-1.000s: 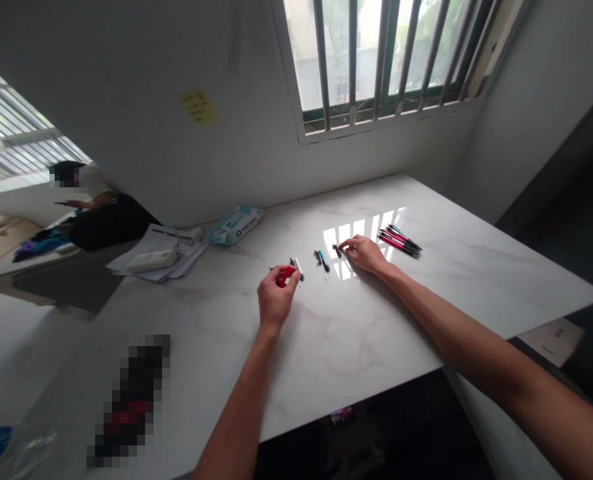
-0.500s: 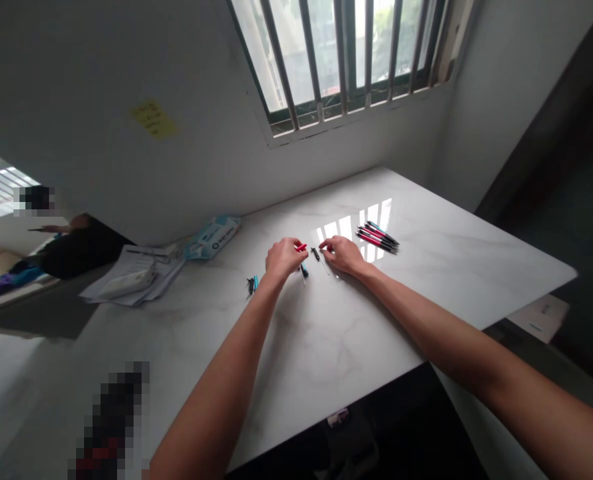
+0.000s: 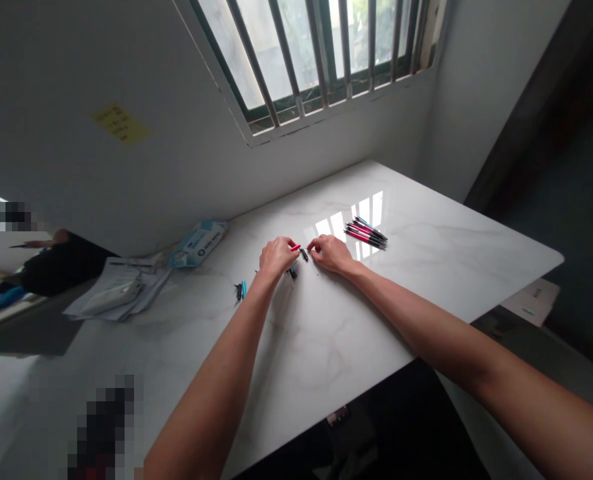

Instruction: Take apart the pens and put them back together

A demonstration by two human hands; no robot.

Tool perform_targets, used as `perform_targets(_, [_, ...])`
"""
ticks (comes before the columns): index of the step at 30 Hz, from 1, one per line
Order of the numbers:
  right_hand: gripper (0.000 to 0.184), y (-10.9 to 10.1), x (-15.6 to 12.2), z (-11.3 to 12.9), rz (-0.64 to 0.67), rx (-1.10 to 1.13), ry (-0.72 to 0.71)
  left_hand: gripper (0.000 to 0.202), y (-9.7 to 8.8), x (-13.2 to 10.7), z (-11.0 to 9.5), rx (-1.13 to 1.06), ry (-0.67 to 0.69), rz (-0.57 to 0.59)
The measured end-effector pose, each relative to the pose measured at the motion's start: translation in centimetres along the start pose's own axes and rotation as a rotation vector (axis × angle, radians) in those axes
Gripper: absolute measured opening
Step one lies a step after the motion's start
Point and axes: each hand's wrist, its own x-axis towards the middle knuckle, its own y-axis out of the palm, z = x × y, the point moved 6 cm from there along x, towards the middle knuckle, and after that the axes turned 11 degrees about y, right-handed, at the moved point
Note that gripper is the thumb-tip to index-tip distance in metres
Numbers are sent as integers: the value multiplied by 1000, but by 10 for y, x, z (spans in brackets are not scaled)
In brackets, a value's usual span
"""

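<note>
My left hand (image 3: 275,256) is closed around a red pen barrel (image 3: 295,248), its end pointing right. Just across from that end, my right hand (image 3: 332,255) has its thumb and index finger bent together; anything small between them is too tiny to make out. A black pen part (image 3: 304,255) lies on the table between the hands, with a thin pale refill (image 3: 314,267) beside it. Below my left hand are a dark pen part (image 3: 293,272) and another thin piece, partly hidden by the hand.
Several assembled pens (image 3: 366,233), red and blue with black grips, lie right of my right hand. Black and blue pen parts (image 3: 241,291) sit left of my left forearm. A wipes packet (image 3: 199,244) and papers (image 3: 121,287) are farther left; another person's arm (image 3: 56,260) shows beyond.
My right hand's fingertips have come closer to the end of the red barrel, and its fingers have drawn together. The whole view has shifted slightly.
</note>
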Motion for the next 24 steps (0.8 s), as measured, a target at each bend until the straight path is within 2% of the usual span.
perform_targets(3, [27,0,0,-2,-6,32,15,19,-3,-9,-3,-125,57,-54])
perform_targets(7, [29,-1,0,-5,-21,56,15,21,-8,-33,2,-437,101,-234])
perform_targets(12, [27,0,-1,-7,-13,55,7,32,-2,-75,35,-897,-39,-474])
perform_targets(16, [25,0,-2,-8,-22,82,-7,42,5,-99,51,-1163,-99,-562])
perform_targets(20, [23,-2,-2,-7,-30,135,-32,59,6,-109,57,-1240,-112,-612])
perform_targets(24, [18,-11,-10,9,-106,122,-179,63,4,-108,60,-1243,-106,-614])
